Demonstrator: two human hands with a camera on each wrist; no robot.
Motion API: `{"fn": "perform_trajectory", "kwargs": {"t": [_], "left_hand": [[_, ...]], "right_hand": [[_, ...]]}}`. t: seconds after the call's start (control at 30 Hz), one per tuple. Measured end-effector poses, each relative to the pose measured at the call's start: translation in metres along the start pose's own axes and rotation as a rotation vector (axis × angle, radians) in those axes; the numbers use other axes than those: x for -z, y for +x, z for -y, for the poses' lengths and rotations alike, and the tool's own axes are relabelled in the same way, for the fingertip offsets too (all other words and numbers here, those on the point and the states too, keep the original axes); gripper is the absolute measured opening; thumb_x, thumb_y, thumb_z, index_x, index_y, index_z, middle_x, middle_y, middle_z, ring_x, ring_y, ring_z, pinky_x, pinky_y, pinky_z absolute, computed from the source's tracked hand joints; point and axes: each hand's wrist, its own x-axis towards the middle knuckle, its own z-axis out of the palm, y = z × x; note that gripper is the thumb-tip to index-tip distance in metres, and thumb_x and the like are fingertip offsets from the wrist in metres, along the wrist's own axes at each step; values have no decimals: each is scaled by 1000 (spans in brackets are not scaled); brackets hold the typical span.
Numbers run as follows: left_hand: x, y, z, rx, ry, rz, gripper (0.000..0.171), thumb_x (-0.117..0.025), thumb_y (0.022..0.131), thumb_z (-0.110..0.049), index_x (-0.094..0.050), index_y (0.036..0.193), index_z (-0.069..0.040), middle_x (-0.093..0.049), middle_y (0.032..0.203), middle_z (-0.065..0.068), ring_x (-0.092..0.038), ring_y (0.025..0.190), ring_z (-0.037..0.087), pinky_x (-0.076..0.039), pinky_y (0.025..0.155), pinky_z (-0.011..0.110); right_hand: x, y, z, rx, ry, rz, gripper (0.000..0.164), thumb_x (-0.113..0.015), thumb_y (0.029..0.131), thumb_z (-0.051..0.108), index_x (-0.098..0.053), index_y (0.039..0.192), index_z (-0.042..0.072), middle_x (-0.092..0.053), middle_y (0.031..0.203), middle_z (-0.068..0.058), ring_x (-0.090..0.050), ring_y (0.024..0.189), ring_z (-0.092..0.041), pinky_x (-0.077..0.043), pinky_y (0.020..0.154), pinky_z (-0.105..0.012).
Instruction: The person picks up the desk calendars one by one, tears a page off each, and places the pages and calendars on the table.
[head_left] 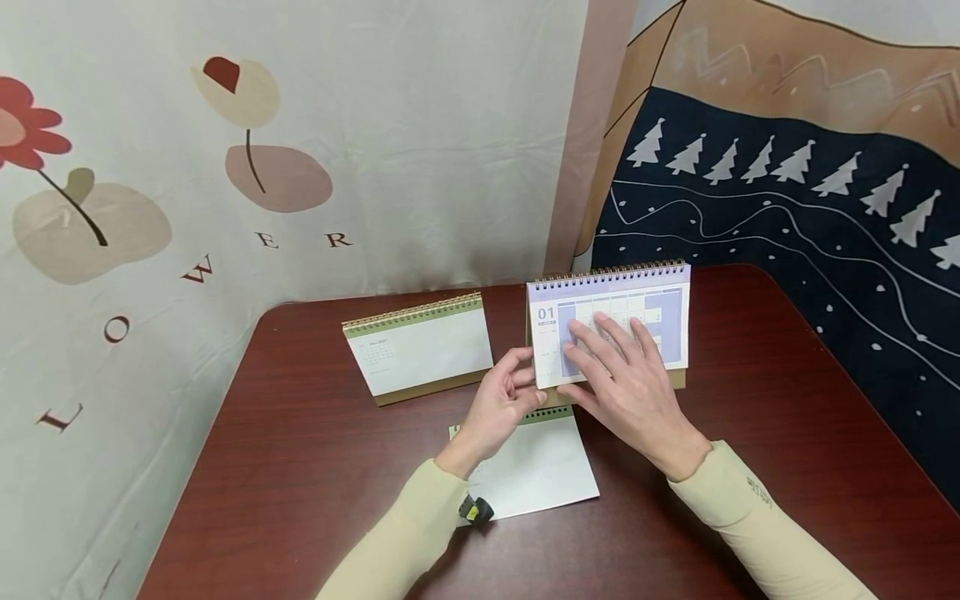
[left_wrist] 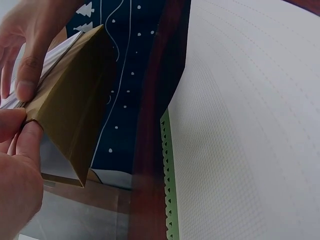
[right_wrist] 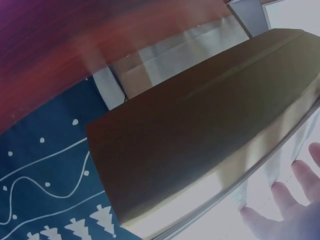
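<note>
A desk calendar (head_left: 546, 337) with a purple-and-white "01" page and a coil along its top stands at the right of centre. My left hand (head_left: 498, 408) pinches its lower left corner, thumb at the front and fingers behind the edge. In the left wrist view, thumb and finger close on the brown cardboard stand (left_wrist: 75, 105). My right hand (head_left: 637, 396) lies over the front page with fingers spread and nearly straight, the thumb near the bottom edge. The right wrist view shows the underside of the cardboard base (right_wrist: 200, 130) and fingertips (right_wrist: 282, 197) against the pages.
A second desk calendar (head_left: 427, 350), green-topped, stands to the left. In front lies a white sheet (head_left: 536, 467) with a green, hole-punched edge, partly under my left forearm. The dark red table (head_left: 300, 500) meets printed cloth hangings (head_left: 450, 167) at the back and right.
</note>
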Motion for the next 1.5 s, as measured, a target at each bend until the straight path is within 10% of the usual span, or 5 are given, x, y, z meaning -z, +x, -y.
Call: {"fn": "perform_trajectory", "kwargs": {"t": [1.5], "left_hand": [[3, -3, -1, 15, -9, -22, 56, -54, 88, 14, -43, 140, -1, -63, 130, 28, -68, 111, 35, -59, 85, 25]], "right_hand": [[13, -4, -3, 71, 163, -123, 36, -52, 103, 39, -73, 115, 12, -74, 118, -7, -68, 112, -27, -54, 95, -52]]}}
